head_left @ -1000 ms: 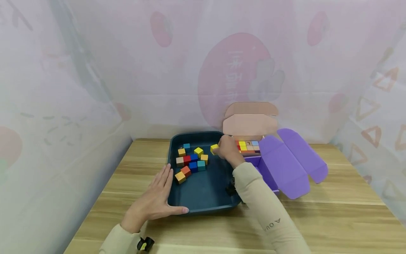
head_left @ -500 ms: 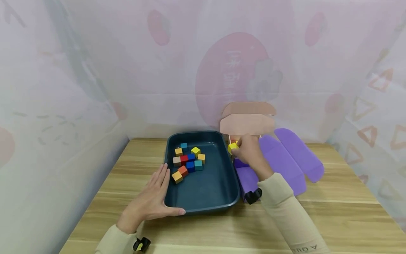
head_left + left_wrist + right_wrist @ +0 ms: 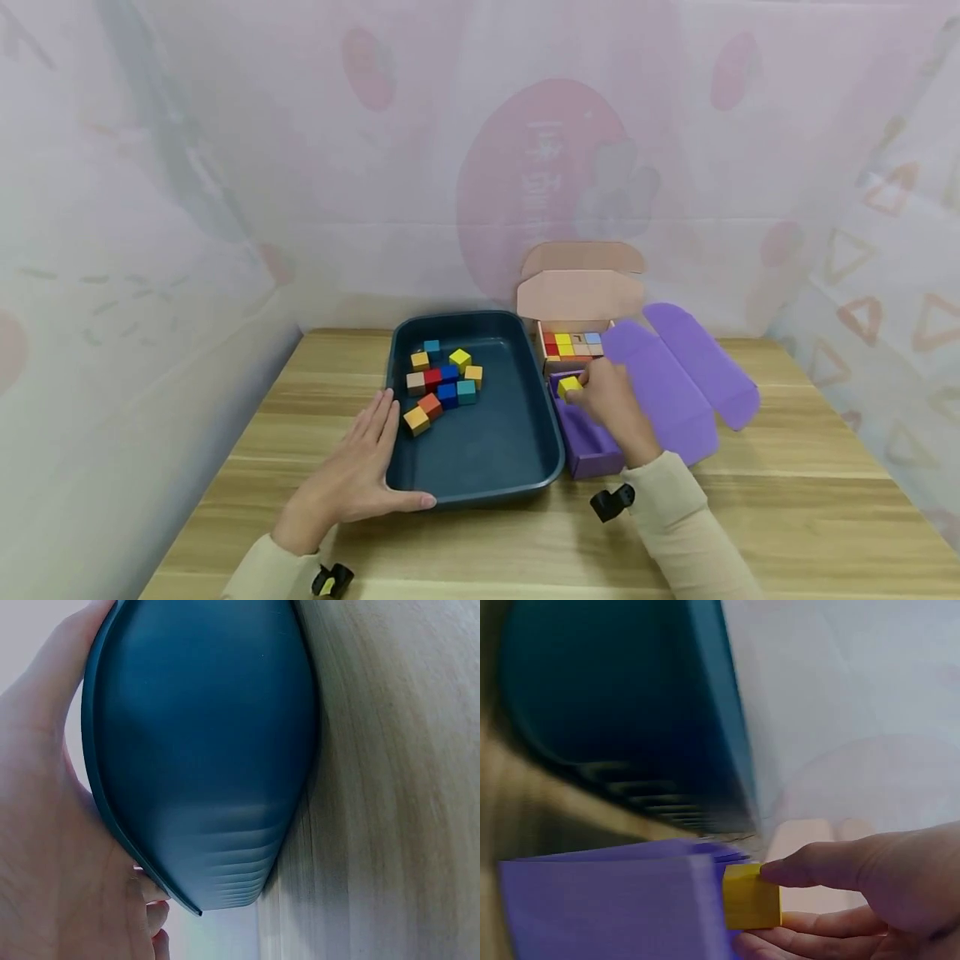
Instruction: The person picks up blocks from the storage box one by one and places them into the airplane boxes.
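My right hand (image 3: 611, 402) pinches a yellow cube (image 3: 569, 387) between thumb and fingers, over the far end of the purple box (image 3: 596, 465). In the right wrist view the yellow cube (image 3: 751, 898) shows right at the purple box's wall (image 3: 607, 904). Spread along the near left corner of the dark blue tray (image 3: 491, 498), my left hand (image 3: 348, 475) rests on the rim with straight fingers and thumb. Several coloured wooden cubes lie in the tray's left half, among them a red cube (image 3: 432, 381), a teal cube (image 3: 466, 392) and another yellow cube (image 3: 461, 359).
Behind the purple box stands a pink box (image 3: 581, 293) with its lid up, holding rows of coloured cubes. The purple lid (image 3: 667, 392) lies folded out to the right. A patterned cloth (image 3: 390, 192) hangs behind the wooden table (image 3: 810, 517).
My right hand has carried the yellow cube from above the tray's far right side, past the pink box, to the purple box. The left hand stays on the tray's rim.
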### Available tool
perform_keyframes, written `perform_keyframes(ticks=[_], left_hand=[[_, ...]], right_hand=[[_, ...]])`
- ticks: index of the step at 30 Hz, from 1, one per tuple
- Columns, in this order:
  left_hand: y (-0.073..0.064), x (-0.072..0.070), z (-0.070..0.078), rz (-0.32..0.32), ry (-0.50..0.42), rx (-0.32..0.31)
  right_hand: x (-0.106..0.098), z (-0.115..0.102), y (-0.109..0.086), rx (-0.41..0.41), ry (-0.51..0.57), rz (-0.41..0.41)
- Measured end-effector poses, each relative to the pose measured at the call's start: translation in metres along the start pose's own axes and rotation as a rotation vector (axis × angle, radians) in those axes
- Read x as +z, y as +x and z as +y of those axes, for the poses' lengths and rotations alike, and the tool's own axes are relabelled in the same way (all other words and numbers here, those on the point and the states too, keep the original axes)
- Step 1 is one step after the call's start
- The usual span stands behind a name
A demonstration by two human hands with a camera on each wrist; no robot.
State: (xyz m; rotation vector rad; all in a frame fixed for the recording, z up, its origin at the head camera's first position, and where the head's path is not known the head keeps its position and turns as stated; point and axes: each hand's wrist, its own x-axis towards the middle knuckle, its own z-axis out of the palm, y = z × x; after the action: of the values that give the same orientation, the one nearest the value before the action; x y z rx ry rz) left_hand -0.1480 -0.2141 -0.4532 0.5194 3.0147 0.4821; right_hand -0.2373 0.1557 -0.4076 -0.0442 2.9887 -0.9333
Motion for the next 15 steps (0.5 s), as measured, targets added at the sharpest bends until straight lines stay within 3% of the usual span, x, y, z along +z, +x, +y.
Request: perform_keyframes(ticks=[8,15], left_hand=[[0.000,0.002,0.001,0.000,-0.010,-0.016],[0.000,0.000,0.003,0.006,-0.013,-0.010]], right_hand=[[0.028,0.015,0.007,0.036,-0.048,0.024],[0.039,0.019,0.009,0.046,-0.048,0.028]])
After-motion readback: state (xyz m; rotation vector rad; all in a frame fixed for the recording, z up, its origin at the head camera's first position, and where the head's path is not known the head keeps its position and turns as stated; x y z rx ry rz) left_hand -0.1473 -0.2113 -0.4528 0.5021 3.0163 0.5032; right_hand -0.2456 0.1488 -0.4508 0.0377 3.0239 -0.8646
